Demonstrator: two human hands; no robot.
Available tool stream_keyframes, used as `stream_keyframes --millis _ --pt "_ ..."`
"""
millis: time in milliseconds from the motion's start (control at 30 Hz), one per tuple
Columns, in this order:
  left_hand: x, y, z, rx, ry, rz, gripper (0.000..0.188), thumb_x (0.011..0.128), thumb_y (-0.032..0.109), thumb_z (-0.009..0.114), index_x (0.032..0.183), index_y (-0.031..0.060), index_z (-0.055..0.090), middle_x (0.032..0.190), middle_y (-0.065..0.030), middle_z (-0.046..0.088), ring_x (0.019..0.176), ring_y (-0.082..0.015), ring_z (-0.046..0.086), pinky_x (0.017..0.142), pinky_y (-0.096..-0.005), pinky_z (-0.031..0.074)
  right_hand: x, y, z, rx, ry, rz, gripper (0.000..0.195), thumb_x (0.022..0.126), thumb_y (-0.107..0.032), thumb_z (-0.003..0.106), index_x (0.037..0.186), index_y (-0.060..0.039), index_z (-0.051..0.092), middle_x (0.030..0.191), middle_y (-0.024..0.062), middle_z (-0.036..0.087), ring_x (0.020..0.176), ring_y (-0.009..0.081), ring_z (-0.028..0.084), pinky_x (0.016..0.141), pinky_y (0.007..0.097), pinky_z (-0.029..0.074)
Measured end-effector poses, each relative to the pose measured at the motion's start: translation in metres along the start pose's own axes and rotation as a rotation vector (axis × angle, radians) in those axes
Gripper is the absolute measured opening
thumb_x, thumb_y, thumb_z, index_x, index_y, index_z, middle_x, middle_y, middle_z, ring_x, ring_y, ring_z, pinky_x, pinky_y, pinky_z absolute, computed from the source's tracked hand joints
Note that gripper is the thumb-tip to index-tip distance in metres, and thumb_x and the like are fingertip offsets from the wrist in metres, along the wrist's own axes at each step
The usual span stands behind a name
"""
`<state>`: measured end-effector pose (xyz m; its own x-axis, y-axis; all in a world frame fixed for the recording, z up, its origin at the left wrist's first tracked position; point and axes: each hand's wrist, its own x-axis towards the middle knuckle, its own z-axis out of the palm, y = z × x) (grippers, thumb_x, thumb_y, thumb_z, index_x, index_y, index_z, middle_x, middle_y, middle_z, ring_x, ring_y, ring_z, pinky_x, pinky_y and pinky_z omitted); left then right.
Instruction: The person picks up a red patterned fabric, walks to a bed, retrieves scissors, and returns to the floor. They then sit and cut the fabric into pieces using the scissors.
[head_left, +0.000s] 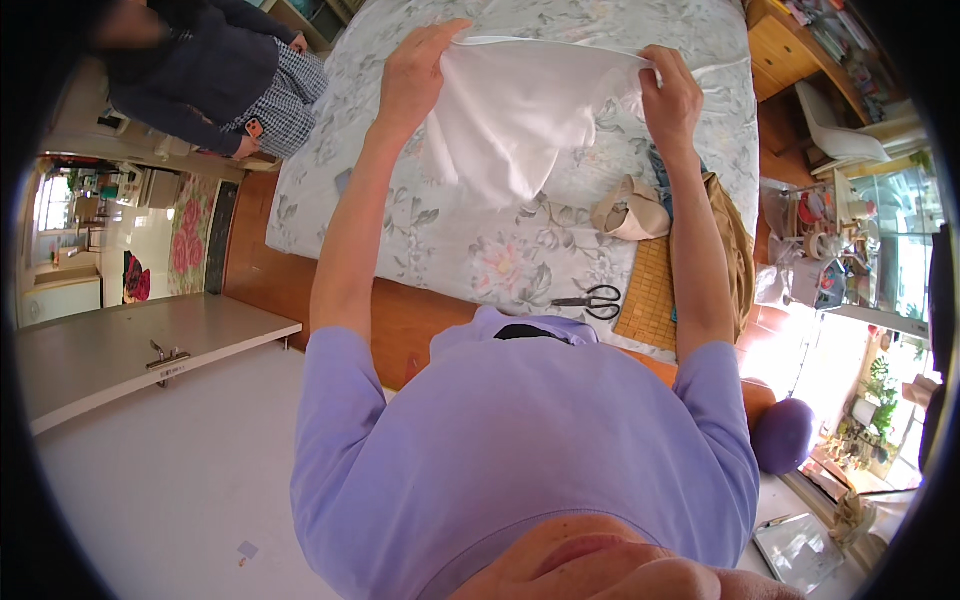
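A white cloth (517, 112) hangs stretched between my hands over a bed with a floral sheet (442, 240). My left hand (416, 71) grips its upper left corner, and my right hand (671, 90) pinches the upper right one. The cloth's lower part droops in folds towards me; whether it touches the sheet I cannot tell. Near my right forearm lie a beige fabric item (631, 210), a brown garment (731, 240) and a woven bamboo mat (649, 292). Black-handled scissors (596, 302) rest at the near edge of the bed, left of the mat.
Another person (225, 82) stands at the upper left beside the bed, holding a phone (254, 128). A door (150, 345) with a metal handle is at the lower left. A white chair (836, 127) and a wooden desk (787, 52) stand at the right. A purple ball (784, 436) is lower right.
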<state>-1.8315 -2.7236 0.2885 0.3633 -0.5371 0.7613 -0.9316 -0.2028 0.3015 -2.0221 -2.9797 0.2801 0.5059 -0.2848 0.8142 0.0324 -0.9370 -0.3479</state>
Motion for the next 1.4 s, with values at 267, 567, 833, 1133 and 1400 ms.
stream_keyframes --millis 267,567,833,1133,1400 --pt "-0.136 0.023 0.008 -0.021 -0.062 -0.235 0.041 0.069 -0.014 0.053 0.099 0.0085 0.069 0.085 -0.0088 0.064 0.089 -0.0303 0.057 0.082 -0.0407 0.048 -0.113 -0.029 -0.008 0.068 -0.185 -0.075 0.030 0.065 0.010 0.063 0.090 -0.0062 0.062 0.092 0.0117 0.064 0.084 0.0336 0.061 0.075 0.0425 0.048" --pt "-0.407 0.032 0.112 -0.806 -0.530 -1.530 0.038 0.087 0.022 0.066 0.119 0.0033 0.058 0.117 -0.0162 0.060 0.109 -0.0268 0.058 0.088 -0.0398 0.047 -0.297 -0.065 0.087 0.315 -0.649 0.198 0.022 0.072 0.007 0.058 0.091 -0.0037 0.060 0.087 0.0131 0.059 0.086 0.0341 0.060 0.073 0.0431 0.050" --pt "-0.379 0.067 0.119 -1.310 -0.283 -1.962 0.039 0.090 0.026 0.068 0.118 0.0019 0.055 0.104 -0.0097 0.060 0.088 -0.0215 0.060 0.072 -0.0379 0.050 -0.321 -0.115 0.070 0.484 -0.814 0.008 0.023 0.074 0.005 0.056 0.095 -0.0046 0.062 0.089 0.0105 0.061 0.086 0.0293 0.062 0.072 0.0366 0.052" --pt "-0.318 0.089 0.091 -1.315 -0.006 -1.742 0.038 0.096 0.011 0.058 0.132 -0.0016 0.050 0.120 -0.0119 0.062 0.110 -0.0237 0.062 0.093 -0.0404 0.052 -0.360 -0.076 0.055 0.933 -0.704 1.287 0.018 0.095 -0.012 0.060 0.106 0.0012 0.065 0.091 0.0093 0.067 0.080 0.0179 0.066 0.070 0.0283 0.055" --pt "-0.200 0.147 0.021 -1.607 0.019 -1.613 0.048 0.096 0.014 0.061 0.139 0.0033 0.043 0.126 -0.0104 0.059 0.113 -0.0238 0.061 0.097 -0.0430 0.051 -0.387 -0.028 0.058 0.936 -0.646 2.385 0.100 0.089 -0.061 0.058 0.154 -0.0048 0.008 0.149 0.0295 0.032 0.141 0.0335 0.033 0.109 0.0457 0.038"
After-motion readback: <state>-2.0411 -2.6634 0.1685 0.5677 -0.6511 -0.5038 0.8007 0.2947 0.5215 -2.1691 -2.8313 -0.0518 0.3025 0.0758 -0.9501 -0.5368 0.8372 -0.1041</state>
